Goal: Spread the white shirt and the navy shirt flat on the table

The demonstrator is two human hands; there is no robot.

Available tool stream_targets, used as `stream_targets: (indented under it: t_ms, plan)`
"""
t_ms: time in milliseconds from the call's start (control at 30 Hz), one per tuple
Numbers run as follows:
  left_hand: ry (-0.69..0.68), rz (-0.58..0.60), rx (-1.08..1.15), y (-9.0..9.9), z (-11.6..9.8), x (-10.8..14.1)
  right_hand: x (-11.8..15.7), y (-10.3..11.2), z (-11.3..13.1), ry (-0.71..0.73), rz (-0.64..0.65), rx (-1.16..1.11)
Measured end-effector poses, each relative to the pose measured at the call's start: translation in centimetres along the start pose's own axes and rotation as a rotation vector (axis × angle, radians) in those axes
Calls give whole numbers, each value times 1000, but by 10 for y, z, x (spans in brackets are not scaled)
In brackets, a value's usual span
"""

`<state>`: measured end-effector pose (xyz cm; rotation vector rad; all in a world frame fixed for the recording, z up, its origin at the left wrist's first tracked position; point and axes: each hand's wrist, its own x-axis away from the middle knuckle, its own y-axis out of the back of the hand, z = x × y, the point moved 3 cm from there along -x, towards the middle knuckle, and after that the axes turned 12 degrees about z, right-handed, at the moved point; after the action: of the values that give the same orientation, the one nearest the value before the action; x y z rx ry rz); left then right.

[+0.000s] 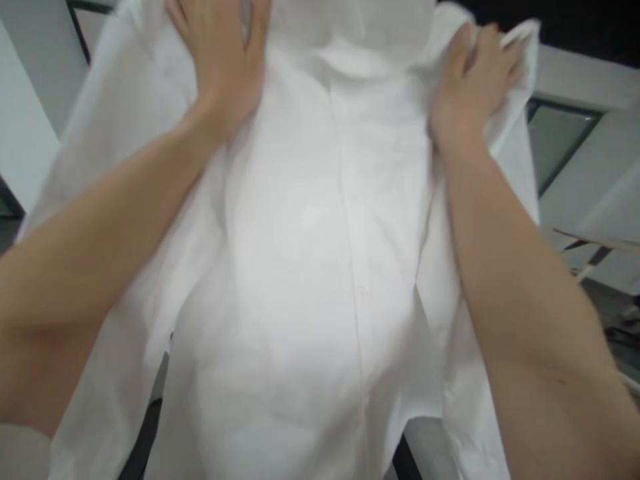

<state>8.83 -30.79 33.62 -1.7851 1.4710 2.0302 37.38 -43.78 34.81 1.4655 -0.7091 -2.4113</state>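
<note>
Right grip (pixel 469 87) clutches the white shirt (pixel 295 247); left grip (pixel 225 60) touches it, how closed I cannot tell.

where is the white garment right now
In the head view, the white garment spans the middle from top to bottom, with the left hand on its upper left and the right hand on its upper right.

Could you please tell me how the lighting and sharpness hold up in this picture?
Head view: the white garment is bright, with faint grey shading in its folds; head view: the left hand and right hand look soft-edged; head view: the dark area at top right shows almost no detail.
</note>
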Motion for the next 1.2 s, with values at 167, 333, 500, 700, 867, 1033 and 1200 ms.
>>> stream_targets:
  t_ms: [167, 333, 500, 700, 867, 1033, 1200]
  plan:
    - [162, 36, -18, -129, 23, 33, 34, -136, -40, -157, 176, 34]
    - [206, 601, -83, -288, 60, 101, 87, -302, -118, -402, 658, 192]
    - [119, 806, -71, -378, 77, 175, 144, -394, -157, -311, 712, 396]
    - [7, 837, -44, -396, 86, 180, 133, -450, -126, 66, 917, 273]
    - [151, 924, -67, -398, 108, 136, 140, -484, -112, -106, 1092, 97]
    - [46, 919, -137, -410, 122, 110, 160, -480, -109, -55, 919, 137]
    - [56, 966, -142, -414, 133, 104, 166, -476, -109, -16, 886, 174]
